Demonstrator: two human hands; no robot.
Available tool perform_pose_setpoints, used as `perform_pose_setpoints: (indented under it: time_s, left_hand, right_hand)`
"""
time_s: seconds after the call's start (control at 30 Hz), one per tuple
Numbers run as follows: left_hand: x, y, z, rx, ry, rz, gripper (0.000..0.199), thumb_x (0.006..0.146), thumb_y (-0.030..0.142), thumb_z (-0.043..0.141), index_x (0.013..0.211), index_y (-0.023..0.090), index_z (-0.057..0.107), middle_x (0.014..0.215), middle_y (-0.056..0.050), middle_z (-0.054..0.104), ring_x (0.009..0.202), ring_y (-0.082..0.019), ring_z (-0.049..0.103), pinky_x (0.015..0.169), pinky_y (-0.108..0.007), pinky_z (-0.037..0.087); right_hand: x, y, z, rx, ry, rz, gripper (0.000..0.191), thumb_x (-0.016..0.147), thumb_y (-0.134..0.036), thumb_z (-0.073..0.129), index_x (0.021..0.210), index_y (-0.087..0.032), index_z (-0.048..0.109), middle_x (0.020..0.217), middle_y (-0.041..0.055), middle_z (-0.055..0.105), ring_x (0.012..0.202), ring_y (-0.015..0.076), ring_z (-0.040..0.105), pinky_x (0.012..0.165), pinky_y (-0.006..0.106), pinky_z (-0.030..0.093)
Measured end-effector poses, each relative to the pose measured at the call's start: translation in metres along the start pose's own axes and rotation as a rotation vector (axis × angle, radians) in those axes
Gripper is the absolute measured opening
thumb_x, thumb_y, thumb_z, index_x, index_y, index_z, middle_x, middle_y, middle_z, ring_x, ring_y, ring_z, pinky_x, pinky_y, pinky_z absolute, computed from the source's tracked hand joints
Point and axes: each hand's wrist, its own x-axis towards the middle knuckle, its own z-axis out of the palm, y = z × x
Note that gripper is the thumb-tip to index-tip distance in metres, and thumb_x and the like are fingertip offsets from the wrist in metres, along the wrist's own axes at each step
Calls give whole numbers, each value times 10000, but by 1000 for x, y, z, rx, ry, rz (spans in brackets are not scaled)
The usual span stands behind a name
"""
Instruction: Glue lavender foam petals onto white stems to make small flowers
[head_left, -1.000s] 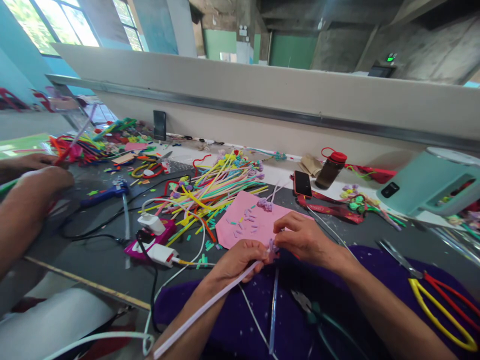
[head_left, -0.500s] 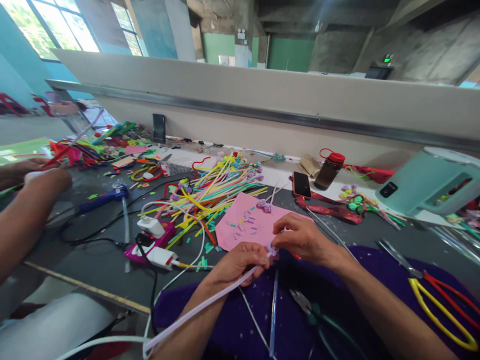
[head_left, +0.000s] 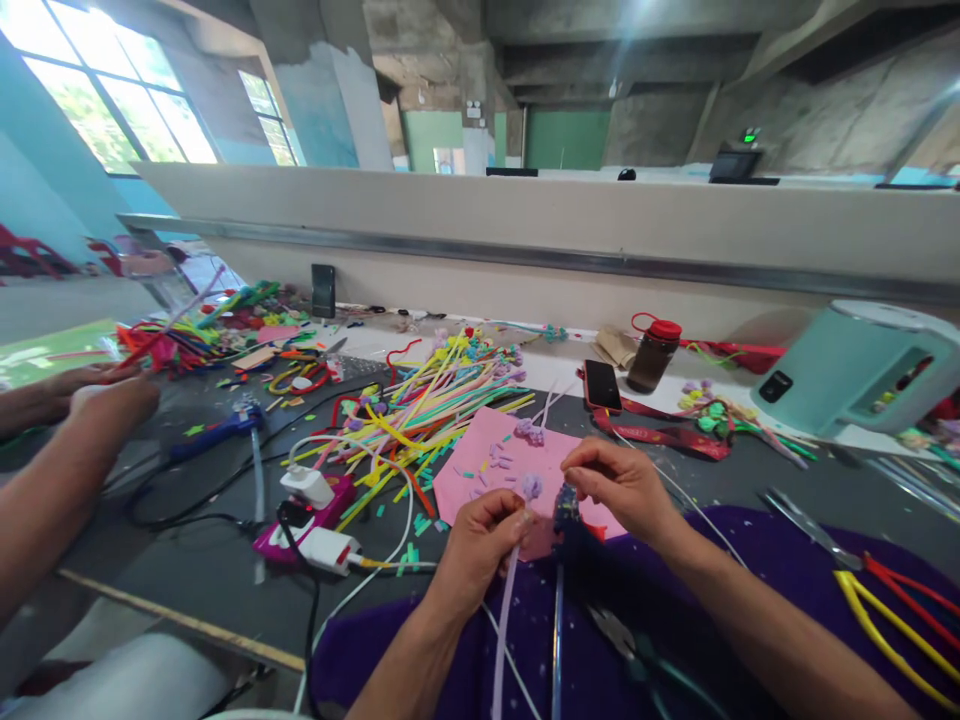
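My left hand [head_left: 487, 540] pinches a lavender pipe cleaner [head_left: 504, 630], its long end hanging down toward me. A small curled lavender flower head [head_left: 532, 487] tops it, just above my fingertips. To the right, my right hand [head_left: 619, 490] is closed at thumb and forefinger; whatever lies between them is too small to make out. Just below those fingertips is a dark blue glue gun [head_left: 568, 512], with a clear glue stick [head_left: 557, 640] trailing from it. Under both hands lies a pink sheet [head_left: 465, 465], scattered with short lavender cut pieces [head_left: 501, 462] and a lavender cluster [head_left: 529, 432].
Pliers [head_left: 619, 632] and red-and-yellow-handled scissors [head_left: 862, 575] lie on the purple cloth [head_left: 720, 590]. A power strip [head_left: 330, 510] with cables sits left, beside piled pipe cleaners [head_left: 420, 400]. Behind stand a bottle [head_left: 654, 358] and teal kettle [head_left: 847, 365]. Another person's hands [head_left: 112, 400] work at far left.
My hands have moved apart: the right has left the lavender flower head, which now shows clear above my left fingers. The pipe cleaner's tail has swung more upright. The view has tilted up slightly.
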Motion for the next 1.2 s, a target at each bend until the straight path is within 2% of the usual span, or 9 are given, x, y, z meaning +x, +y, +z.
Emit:
perform_pose_setpoints:
  time_s: [0.1, 0.2, 0.63, 0.73, 0.83, 1.0, 1.13, 1.2]
  left_hand:
    - [-1, 1, 0, 57, 25, 35, 245, 673, 379, 651, 639, 161, 544, 452, 53, 492, 338, -41, 335, 350, -168, 267]
    - [-2, 0, -1, 101, 14, 82, 233, 688, 373, 640, 644, 158, 561, 461, 48, 484, 359, -46, 341, 364, -172, 270]
    - [-2, -4, -1, 53, -44, 132, 210, 685, 347, 658, 676, 141, 619, 496, 37, 498, 421, -41, 348, 404, -164, 248]
    - [-2, -3, -1, 11, -28, 84, 216, 667, 346, 673, 668, 136, 621, 497, 36, 518, 380, -29, 345, 372, -158, 244]
    - [-1, 0, -4, -149, 36, -23, 213, 645, 343, 688, 684, 148, 611, 515, 33, 549, 339, -22, 368, 329, -142, 221]
    - [4, 2, -10, -499, 69, -112, 238, 565, 287, 746, 678, 138, 599, 478, 53, 508, 328, -4, 352, 312, -115, 209]
    - [8, -2, -10, -573, 56, -126, 220, 575, 251, 745, 696, 123, 612, 427, 69, 448, 333, -2, 333, 306, -105, 208]
    - [9, -5, -9, -581, 54, -122, 220, 577, 245, 745, 703, 124, 612, 426, 69, 450, 337, -6, 337, 302, -104, 212]
  right_hand:
    - [-3, -5, 8, 35, -63, 63, 69, 758, -218, 592, 733, -158, 615, 607, -19, 565, 499, 91, 519, 469, 198, 430]
    - [-7, -11, 14, 50, -90, 62, 71, 752, -221, 591, 728, -159, 616, 597, -21, 565, 496, 90, 513, 466, 198, 431]
    - [-10, -21, 18, 12, -50, 105, 45, 715, -189, 597, 698, -149, 585, 603, -29, 565, 497, 81, 510, 475, 186, 409]
    - [-10, -21, 17, 15, -48, 111, 41, 707, -177, 598, 685, -147, 581, 591, -34, 551, 492, 78, 495, 476, 186, 400]
    - [-10, -18, 18, 58, -56, 139, 56, 715, -174, 587, 667, -150, 569, 569, -43, 524, 481, 75, 479, 475, 185, 393]
    - [-15, -11, 27, 141, -211, 265, 90, 752, -213, 565, 698, -141, 578, 574, -38, 513, 477, 72, 466, 465, 184, 368]
    - [-22, -5, 43, 156, -359, 337, 112, 763, -230, 554, 820, -147, 604, 657, -25, 559, 463, 67, 479, 449, 182, 357]
    - [-27, -2, 50, 162, -395, 364, 103, 763, -231, 551, 809, -150, 598, 640, -34, 544, 449, 67, 484, 436, 177, 349]
